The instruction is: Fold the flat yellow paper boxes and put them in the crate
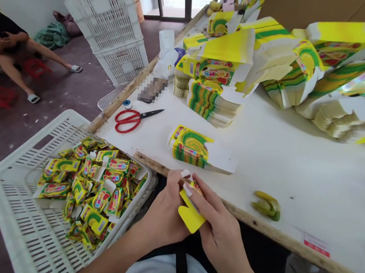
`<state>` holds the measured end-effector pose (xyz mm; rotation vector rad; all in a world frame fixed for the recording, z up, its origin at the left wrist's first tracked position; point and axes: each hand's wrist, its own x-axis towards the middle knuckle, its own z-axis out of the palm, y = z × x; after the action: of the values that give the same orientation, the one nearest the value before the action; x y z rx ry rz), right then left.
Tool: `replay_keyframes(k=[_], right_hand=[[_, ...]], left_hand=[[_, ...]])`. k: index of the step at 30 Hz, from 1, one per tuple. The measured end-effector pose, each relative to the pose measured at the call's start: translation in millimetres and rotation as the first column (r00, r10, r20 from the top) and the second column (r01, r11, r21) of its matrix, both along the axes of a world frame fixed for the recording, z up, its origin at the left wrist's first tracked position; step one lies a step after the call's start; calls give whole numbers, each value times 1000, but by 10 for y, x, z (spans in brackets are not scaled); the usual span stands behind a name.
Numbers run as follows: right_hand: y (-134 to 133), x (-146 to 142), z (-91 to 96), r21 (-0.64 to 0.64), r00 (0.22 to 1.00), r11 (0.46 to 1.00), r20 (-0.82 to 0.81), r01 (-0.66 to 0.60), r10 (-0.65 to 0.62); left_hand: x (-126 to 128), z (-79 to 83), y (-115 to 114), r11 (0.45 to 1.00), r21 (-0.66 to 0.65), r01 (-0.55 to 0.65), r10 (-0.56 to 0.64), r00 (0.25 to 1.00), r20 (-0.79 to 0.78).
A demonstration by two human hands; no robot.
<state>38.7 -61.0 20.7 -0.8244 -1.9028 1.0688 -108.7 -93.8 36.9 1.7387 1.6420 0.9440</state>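
Note:
Between my two hands, at the front edge of the table, is a small yellow printed carton [192, 210] with a yellow flap pointing down toward me. My left hand [169, 212] is closed around its left side, partly hiding it. The fingers of my right hand [219, 216] press on its printed face and right side. Just beyond my hands a short stack of flat printed cartons [189, 146] lies on the white table [267, 156]. To my left a white plastic basket [14, 187] holds many folded cartons [101, 197].
Red-handled scissors [129, 120] and a blurred-out flat object [152, 90] lie at the table's left. Taller carton stacks [215, 102] stand behind. A green-yellow peel-like piece [266, 205] lies at right. Stacked white crates [107, 15] and a seated person [5, 39] are on the left.

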Motion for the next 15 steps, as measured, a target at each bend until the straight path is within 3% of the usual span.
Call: replay_keyframes(k=[2, 4, 8, 15], right_hand=[[27, 37, -16, 43, 995, 994, -7, 103, -103], [67, 91, -35, 88, 993, 989, 7, 115, -116], [148, 224, -64, 175, 990, 983, 135, -63, 39], [298, 337, 72, 113, 976, 981, 173, -157, 136]], left_hand=[[-9, 0, -14, 999, 4, -46, 46, 995, -91], [-44, 27, -38, 997, -36, -61, 56, 989, -138], [-160, 121, -70, 998, -42, -50, 44, 989, -145], [-270, 249, 5, 1000, -19, 25, -27, 994, -110]])
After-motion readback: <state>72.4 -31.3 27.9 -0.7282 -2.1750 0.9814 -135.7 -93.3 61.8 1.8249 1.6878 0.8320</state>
